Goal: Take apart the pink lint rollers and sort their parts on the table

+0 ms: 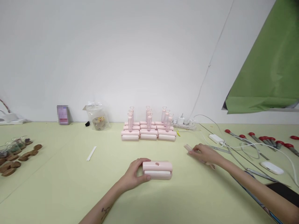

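My left hand [135, 174] is closed around the left end of a pink pet hair roller body [160, 166], which lies on the table. A round hole shows in its top and a pale strip runs along its front. To the right, my right hand [203, 153] is closed on a pale pink handle [187, 147] just over the table, apart from the roller body. The fingers hide the handle's middle; its far end pokes out past them. Behind stand rows of pink rollers [148, 134], several with upright handles [149, 123] topped by heart-shaped loops.
On the right are cables, a white adapter [216, 139], red-headed tools [254, 137] and a white case [272, 167]. A power strip [184, 126] sits by the wall. Left are a white strip [91, 153], a bagged tub [98, 116], and cork pieces [14, 165] with glass jars.
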The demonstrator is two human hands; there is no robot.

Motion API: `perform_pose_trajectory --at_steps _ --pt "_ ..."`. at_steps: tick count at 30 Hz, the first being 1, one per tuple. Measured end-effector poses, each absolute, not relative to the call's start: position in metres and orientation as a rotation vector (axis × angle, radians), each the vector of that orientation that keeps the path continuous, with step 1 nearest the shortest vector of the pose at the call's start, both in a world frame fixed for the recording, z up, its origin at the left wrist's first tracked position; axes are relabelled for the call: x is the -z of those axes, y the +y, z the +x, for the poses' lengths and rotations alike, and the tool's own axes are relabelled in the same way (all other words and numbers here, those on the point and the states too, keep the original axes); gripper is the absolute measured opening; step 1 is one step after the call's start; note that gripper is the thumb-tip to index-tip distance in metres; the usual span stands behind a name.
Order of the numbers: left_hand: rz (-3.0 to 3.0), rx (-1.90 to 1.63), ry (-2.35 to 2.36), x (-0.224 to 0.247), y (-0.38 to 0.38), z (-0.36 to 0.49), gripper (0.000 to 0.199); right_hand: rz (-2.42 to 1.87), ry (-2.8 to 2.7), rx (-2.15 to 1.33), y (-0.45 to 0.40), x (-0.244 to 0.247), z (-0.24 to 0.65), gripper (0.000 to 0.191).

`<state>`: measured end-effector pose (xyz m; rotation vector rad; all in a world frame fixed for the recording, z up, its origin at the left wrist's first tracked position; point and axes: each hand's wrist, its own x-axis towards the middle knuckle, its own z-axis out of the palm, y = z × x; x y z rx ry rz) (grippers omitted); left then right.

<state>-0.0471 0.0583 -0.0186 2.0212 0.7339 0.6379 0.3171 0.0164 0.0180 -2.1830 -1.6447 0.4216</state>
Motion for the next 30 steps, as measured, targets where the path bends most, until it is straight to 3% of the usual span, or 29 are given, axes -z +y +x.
perform_pose_trajectory --at_steps 4,8,15,25,30 --pt "2.028 -0.635 0.745 0.019 0.058 -0.047 0.045 -1.998 -1.666 -0.396 0.035 -0.032 0.285 0.036" --pt "2.048 -0.67 0.72 0.022 0.06 -0.047 0.048 -1.712 -1.742 -0.583 0.032 -0.061 0.235 0.036" --pt "2.076 -0.716 0.678 0.024 0.061 -0.046 0.048 -1.367 -1.943 -0.767 0.015 -0.077 0.169 0.015" --pt "2.063 -0.703 0.691 0.021 0.058 -0.047 0.049 -1.502 -2.104 -0.716 0.018 -0.093 0.162 0.016" --pt "1.943 -0.657 0.808 0.023 0.056 -0.047 0.071 -1.63 -2.281 -0.656 0.026 -0.108 0.157 0.02"
